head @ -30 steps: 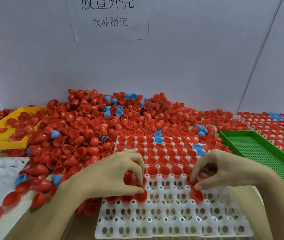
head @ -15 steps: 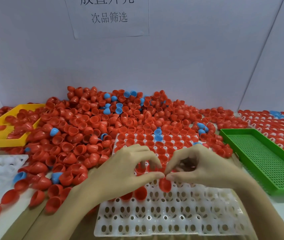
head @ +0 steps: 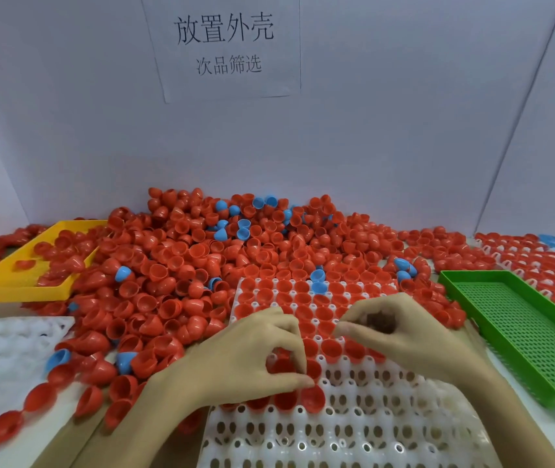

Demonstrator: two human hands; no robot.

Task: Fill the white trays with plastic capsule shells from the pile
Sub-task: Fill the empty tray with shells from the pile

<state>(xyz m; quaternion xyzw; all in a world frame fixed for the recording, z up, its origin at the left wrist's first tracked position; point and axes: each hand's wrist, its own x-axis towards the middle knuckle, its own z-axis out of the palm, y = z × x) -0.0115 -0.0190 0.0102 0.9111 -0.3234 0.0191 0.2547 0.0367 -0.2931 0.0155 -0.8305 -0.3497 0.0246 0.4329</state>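
Head view: left hand (head: 252, 352) pinches red shells (head: 282, 364) over the white tray (head: 353, 430); right hand (head: 401, 332) is curled at its 1 o'clock, contents not discernible. Good practice, as judged: seat each shell open side up, one per pocket, row by row. Two hands; three white trays visible; one yellow tray (head: 9, 285) at 10 o'clock, one green tray (head: 519, 332) at 3; pile (head: 201, 265) at 12, uncountable.
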